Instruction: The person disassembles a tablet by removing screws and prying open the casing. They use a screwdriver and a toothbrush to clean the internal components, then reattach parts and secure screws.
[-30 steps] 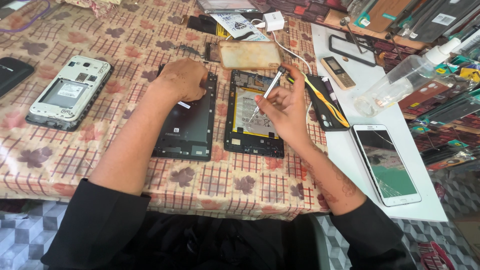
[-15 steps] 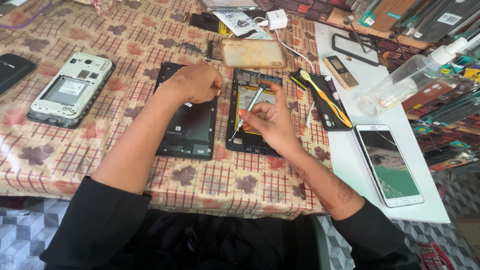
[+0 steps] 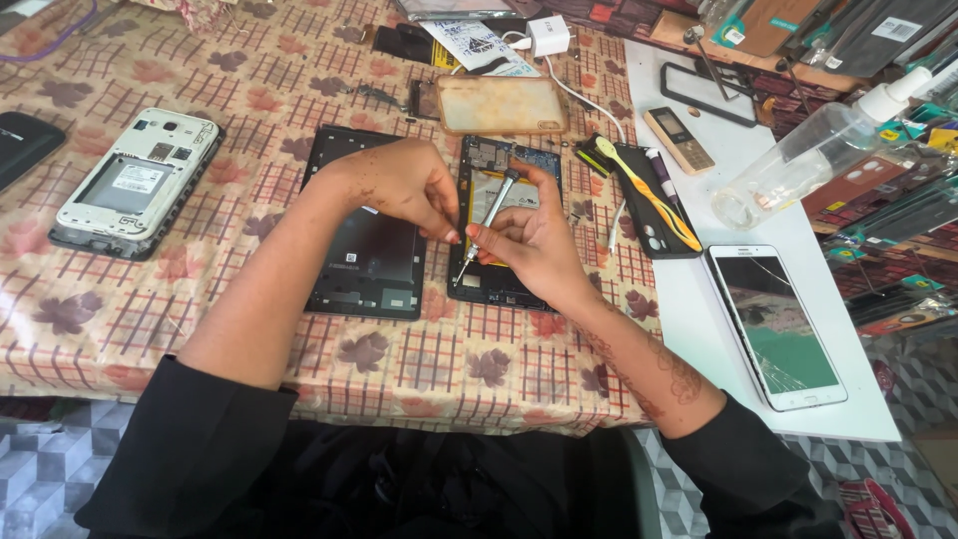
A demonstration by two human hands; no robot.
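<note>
**Screwdriver at the opened tablet**

Pinched in the right hand (image 3: 539, 240): a slim silver-shafted metal screwdriver (image 3: 486, 222), slanted, tip down at the lower left corner of the opened black tablet body with its exposed yellow-taped insides (image 3: 499, 289). Closed around the shaft between thumb and fingers. Resting at the left edge of that body: the left hand (image 3: 399, 185), fingers curled, fingertips (image 3: 451, 236) touching the frame just beside the screwdriver tip; gripping nothing that can be seen. Just left, under the left wrist: a flat black tablet back panel (image 3: 364, 265), lying parallel. Above, near the top edge: a translucent amber phone case (image 3: 502, 105). To the right: a yellow toothbrush (image 3: 649, 190) on a dark phone. Farther right, on a white board (image 3: 699, 319): a white cracked-screen smartphone (image 3: 776, 324). Far left, on the checked leaf-print tablecloth (image 3: 200, 329): a white phone with its back removed (image 3: 135, 185).
</note>
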